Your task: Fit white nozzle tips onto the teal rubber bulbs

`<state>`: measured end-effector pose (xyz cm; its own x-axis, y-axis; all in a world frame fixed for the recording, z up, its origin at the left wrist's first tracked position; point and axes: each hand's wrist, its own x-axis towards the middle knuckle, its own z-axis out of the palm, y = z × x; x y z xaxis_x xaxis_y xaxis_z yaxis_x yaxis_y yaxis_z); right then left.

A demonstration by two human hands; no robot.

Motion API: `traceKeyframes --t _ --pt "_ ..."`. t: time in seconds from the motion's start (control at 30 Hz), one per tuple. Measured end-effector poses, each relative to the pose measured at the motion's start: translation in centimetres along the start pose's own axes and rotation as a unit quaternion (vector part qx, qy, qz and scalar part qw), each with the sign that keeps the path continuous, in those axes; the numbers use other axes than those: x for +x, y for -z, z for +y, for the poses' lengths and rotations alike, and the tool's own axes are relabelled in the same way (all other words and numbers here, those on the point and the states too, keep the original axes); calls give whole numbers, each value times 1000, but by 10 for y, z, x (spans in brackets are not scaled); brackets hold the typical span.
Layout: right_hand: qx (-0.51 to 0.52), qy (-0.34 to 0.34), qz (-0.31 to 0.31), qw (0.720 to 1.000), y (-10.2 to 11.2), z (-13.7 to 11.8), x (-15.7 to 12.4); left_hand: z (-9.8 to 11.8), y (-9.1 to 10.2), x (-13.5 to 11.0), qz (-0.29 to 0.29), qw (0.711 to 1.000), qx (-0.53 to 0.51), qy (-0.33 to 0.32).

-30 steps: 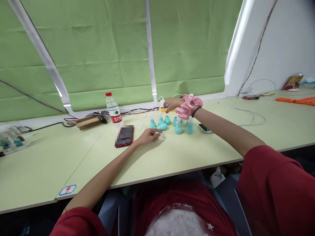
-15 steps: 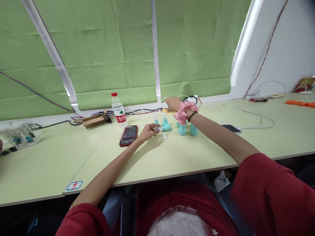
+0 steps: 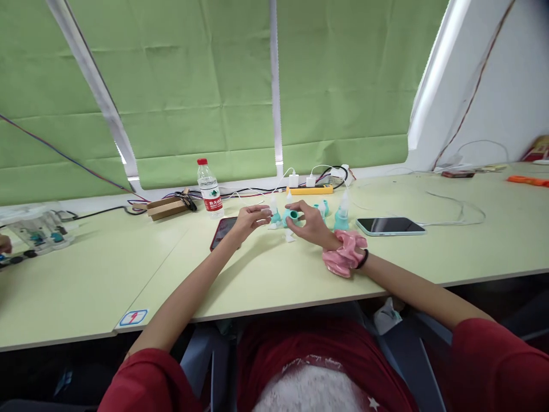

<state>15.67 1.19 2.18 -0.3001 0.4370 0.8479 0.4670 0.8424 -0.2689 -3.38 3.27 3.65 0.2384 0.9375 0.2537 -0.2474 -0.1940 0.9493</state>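
My right hand rests on the pale green table with its fingers curled around a small teal bulb. A pink scrunchie is on that wrist. My left hand hovers just left of it, fingertips pinched on a small white piece. Behind the hands stand several teal bulbs with white nozzles, one tall one to the right. A small white piece lies on the table below the hands.
A red phone lies left of my hands, and a phone in a pale blue case lies to the right. A water bottle, wooden blocks, a yellow power strip and cables line the back edge. Another person's hand shows far left.
My right hand drew back from the power strip at the table's rear to the bulbs in front and took a teal one. My left hand lifted slightly toward it.
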Motion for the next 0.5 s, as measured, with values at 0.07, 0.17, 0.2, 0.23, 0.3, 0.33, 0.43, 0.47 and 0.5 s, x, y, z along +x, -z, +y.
traceKeyframes --t 0.07,0.17,0.2,0.23,0.3,0.33,0.43,0.47,0.5 --pt "-57 5 -4 998 -6 7 -3 0 -1 0 -26 1000 -1 10" --pt "-137 -17 -44 989 -10 12 -4 1 -5 -3 -79 996 23 26" --pt "-154 -31 -58 986 -11 13 -5 1 -7 -5 -97 994 39 32" --pt "-167 -40 -70 983 -12 13 -6 1 -9 -6 -114 991 56 37" --pt "-185 -42 -83 978 -13 12 -8 2 -12 -9 -138 986 88 42" --pt "-194 -38 -87 976 -14 11 -9 3 -13 -10 -142 984 100 43" --pt "-207 -48 -119 970 -14 8 -11 6 -17 -12 -135 980 140 43" --pt "-211 -57 -135 967 -13 7 -11 7 -18 -13 -130 978 157 47" --pt "-217 -65 -151 962 -12 5 -11 8 -19 -14 -124 976 173 51"
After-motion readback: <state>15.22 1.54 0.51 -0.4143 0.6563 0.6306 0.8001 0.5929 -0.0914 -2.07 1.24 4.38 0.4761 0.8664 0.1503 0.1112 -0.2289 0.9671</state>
